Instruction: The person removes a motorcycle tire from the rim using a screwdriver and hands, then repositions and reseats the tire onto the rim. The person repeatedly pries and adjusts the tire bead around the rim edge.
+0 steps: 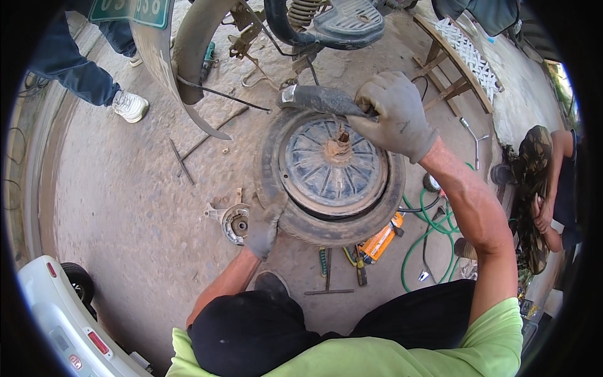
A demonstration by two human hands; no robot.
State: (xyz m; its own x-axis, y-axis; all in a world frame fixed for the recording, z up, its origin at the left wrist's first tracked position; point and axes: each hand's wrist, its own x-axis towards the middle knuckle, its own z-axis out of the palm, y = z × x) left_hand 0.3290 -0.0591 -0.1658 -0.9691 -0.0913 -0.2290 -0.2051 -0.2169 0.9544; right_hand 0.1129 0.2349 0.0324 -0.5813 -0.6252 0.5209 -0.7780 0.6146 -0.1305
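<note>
A scooter wheel lies flat on the ground before me, its black tire (342,234) round a dirty spoked-pattern hub (308,157) with a rusty axle end. A dark gap shows between tire and rim at the near right side. My right hand (396,113), in a grey glove, is closed round a flattened length of black rubber inner tube (320,97) over the far edge of the wheel. My left hand (264,229), also gloved, grips the tire's near left edge. Beside it lies a brake plate (235,223) with metal arms.
The scooter body (348,25) and its mudguard (154,63) stand beyond the wheel. A green hose (408,264), an orange package (381,239) and a T-handle tool (328,291) lie near me. Someone's white shoe (130,107) is far left; another person's arm (553,188) is at right.
</note>
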